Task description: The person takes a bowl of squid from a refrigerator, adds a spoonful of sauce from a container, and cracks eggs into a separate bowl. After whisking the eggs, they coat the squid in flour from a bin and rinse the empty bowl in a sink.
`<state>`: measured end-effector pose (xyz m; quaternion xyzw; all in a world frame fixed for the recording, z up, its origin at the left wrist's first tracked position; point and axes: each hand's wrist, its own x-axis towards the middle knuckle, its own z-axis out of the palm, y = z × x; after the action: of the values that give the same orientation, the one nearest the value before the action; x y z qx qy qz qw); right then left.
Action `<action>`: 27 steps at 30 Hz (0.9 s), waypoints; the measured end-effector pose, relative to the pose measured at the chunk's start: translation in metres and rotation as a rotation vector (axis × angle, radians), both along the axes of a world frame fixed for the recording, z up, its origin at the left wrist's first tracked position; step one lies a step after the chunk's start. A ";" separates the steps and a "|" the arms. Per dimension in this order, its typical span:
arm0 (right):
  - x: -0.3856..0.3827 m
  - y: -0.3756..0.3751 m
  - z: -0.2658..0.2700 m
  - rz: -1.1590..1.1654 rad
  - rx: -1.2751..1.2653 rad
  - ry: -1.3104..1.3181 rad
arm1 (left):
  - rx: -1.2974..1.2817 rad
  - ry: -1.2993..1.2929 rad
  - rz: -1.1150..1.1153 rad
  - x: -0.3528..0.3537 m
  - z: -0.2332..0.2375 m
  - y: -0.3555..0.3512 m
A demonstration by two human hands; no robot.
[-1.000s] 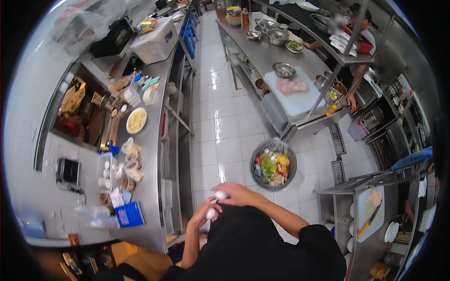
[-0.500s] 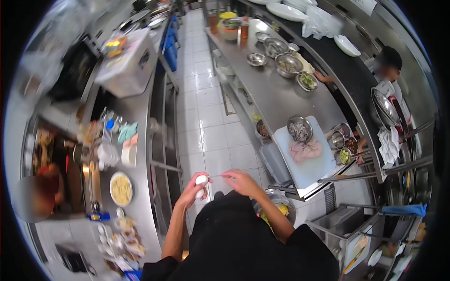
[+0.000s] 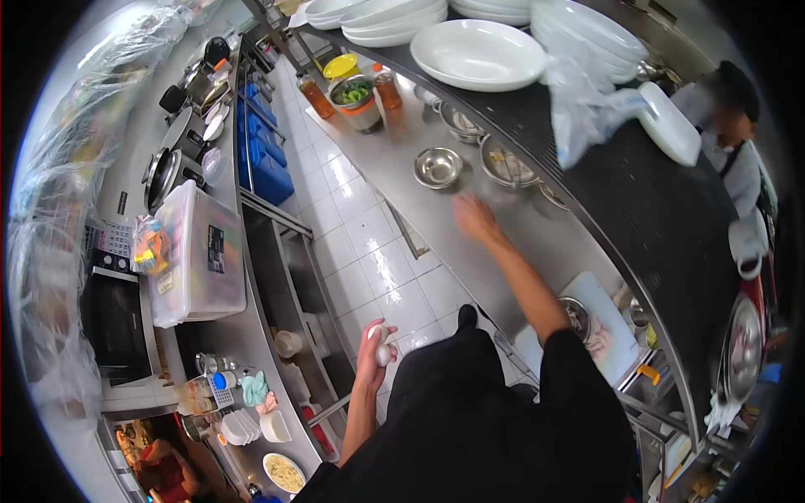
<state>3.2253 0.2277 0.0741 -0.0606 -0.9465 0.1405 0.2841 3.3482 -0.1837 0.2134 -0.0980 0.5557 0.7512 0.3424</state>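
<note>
My left hand (image 3: 376,345) is held low over the white floor tiles and is closed around white eggs (image 3: 381,352). My right hand (image 3: 475,216) is stretched out over the steel counter (image 3: 495,251), fingers apart and holding nothing. It is nearest a small empty steel bowl (image 3: 438,167), just short of it. A second steel bowl (image 3: 508,164) with something pale in it stands right of that one.
White plates (image 3: 478,52) are stacked on the dark shelf above the counter. Sauce bottles (image 3: 386,86) and a bowl of greens (image 3: 355,94) stand at the counter's far end. A white cutting board (image 3: 599,331) lies near me. Another person (image 3: 734,126) works behind the shelf. The left counter holds a lidded plastic tub (image 3: 201,251).
My right hand left the egg and reached out across the steel counter toward the small bowl. My left hand dropped lower with the eggs. My view swung up along the aisle.
</note>
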 end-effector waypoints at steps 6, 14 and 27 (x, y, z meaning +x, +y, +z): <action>-0.155 0.039 -0.051 0.175 0.471 -0.701 | -0.050 -0.002 -0.075 -0.103 0.016 0.032; -0.088 -0.003 -0.004 0.135 0.364 -0.779 | -0.069 0.039 -0.467 -0.256 -0.028 0.072; 0.027 -0.096 0.003 -0.388 -0.088 -0.826 | -0.076 -0.137 -1.192 -0.291 -0.168 0.216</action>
<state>3.2527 0.1315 0.0767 -0.2998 -0.9447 0.0888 -0.0986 3.0572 0.0325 0.0452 0.1700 0.5179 0.4015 0.7359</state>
